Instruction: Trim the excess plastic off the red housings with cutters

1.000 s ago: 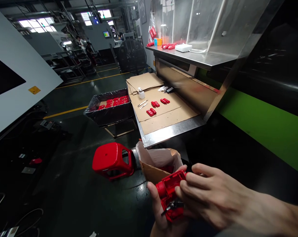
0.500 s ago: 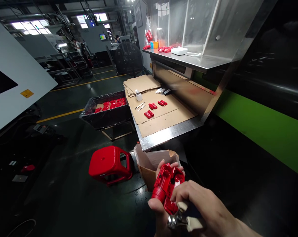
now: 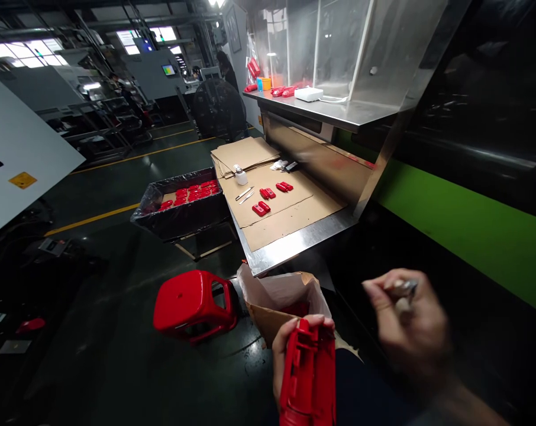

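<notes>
- Left hand (image 3: 283, 361) grips a red plastic housing (image 3: 309, 378) upright, low in view, just in front of the paper-lined box (image 3: 277, 299).
- Right hand (image 3: 412, 325), blurred, pinches a small metal tool (image 3: 403, 291) to the right of that box.
- Steel workbench (image 3: 294, 242) with cardboard sheets stands behind the box.
- Red stool (image 3: 190, 305) lies tipped over to the box's left.
- Small red parts (image 3: 268, 198) rest on the bench cardboard.
</notes>
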The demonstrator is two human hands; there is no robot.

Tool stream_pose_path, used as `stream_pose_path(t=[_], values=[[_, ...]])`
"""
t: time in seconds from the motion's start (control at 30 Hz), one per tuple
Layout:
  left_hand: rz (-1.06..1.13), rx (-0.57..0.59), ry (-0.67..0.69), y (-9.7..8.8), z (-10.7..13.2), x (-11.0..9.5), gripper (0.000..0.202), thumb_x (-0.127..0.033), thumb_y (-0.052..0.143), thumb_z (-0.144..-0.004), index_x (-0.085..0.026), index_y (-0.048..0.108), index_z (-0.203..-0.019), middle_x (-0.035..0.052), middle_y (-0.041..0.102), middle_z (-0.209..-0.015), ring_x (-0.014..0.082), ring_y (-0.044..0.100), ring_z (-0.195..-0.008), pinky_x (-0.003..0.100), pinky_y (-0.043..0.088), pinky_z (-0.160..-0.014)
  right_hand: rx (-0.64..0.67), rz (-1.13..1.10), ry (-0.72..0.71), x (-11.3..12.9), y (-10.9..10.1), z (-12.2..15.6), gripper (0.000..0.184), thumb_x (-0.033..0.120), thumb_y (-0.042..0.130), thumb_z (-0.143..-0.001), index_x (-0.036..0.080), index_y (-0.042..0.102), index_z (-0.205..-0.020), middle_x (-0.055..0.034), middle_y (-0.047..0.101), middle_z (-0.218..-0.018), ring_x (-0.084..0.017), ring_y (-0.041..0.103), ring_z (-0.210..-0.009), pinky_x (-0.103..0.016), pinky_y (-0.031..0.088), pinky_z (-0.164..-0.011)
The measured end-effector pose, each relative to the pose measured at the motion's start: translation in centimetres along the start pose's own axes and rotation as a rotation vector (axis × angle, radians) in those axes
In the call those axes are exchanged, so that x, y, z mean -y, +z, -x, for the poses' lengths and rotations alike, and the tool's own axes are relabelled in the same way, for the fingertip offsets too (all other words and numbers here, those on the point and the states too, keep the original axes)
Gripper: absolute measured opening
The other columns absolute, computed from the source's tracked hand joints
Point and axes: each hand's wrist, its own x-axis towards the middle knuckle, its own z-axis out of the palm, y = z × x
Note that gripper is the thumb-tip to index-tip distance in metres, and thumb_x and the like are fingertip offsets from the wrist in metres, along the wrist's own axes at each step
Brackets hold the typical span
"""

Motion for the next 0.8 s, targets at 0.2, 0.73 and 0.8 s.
stream_pose_path(t=[0.2, 0.73, 0.8], values=[[0.144, -0.299, -0.017, 0.1, -1.7, -2.5, 0.098, -0.091, 0.068, -0.058, -0.023, 0.071, -0.128, 0.0177, 0.071, -0.13, 0.0367, 0.066, -0.122, 0.041, 0.054, -0.104, 0.154, 0.762, 0.319, -8.1, -6.0, -7.9, 0.039, 0.056, 0.061, -0.09, 0.021, 0.059, -0.105, -0.0097, 0.067, -0.083, -0.028, 0.063, -0.073, -0.039, 0.044, -0.063], [0.035, -0.52, -0.184, 1.9, -3.3, -3.9, 0.105, -0.091, 0.079, -0.026, -0.021, 0.082, -0.104, 0.0253, 0.072, -0.12, 0.0498, 0.065, -0.115, 0.051, 0.056, -0.093, 0.577, 0.192, -0.036, -6.0, -5.1, -3.8, 0.037, 0.055, 0.056, -0.098, 0.036, 0.059, -0.13, -0.0023, 0.066, -0.131, -0.024, 0.066, -0.116, -0.04, 0.058, -0.095], [0.05, -0.418, -0.143, 1.7, -3.0, -3.8, 0.103, -0.091, 0.078, -0.031, -0.025, 0.08, -0.111, 0.0203, 0.071, -0.124, 0.0505, 0.064, -0.115, 0.053, 0.056, -0.095, 0.581, 0.141, -0.161, -4.2, -4.3, -4.0, 0.032, 0.05, 0.057, -0.099, 0.036, 0.059, -0.127, -0.0006, 0.066, -0.127, -0.02, 0.067, -0.112, -0.033, 0.058, -0.091]])
